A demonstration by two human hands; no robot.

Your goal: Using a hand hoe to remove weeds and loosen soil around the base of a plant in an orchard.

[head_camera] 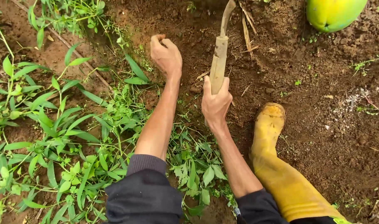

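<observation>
Your right hand (215,103) is clenching around the lower end of a wooden handle (218,66), fingers wrapped tight, thumb lying up along the wood. Just to the right of that hand, and a little nearer to you, your yellow rubber boot (272,141) is planted on the bare soil (322,124). Below and to the left of both forearms, a mat of green weeds (73,137) is spreading, with more of it running between your arms.

Your left hand (166,54) is reaching farther out than the right, curled into a loose fist with the knuckles up, pressing down at the edge where the weeds meet the bare dirt. Whether it is gripping a stem or a clump of earth, you cannot tell from here; the fingertips are hidden underneath.

The handle is running almost straight away from you, tilting slightly to the right, and at its far end a curved metal blade (228,16) is continuing upward past both hands. So the tool's long axis is lying just right of the left hand, roughly parallel with your forearms, with its working end beyond the left fist.

Farthest off, up and to the right of the blade, a big yellow-green fruit (332,14) is sitting on the ground.
</observation>
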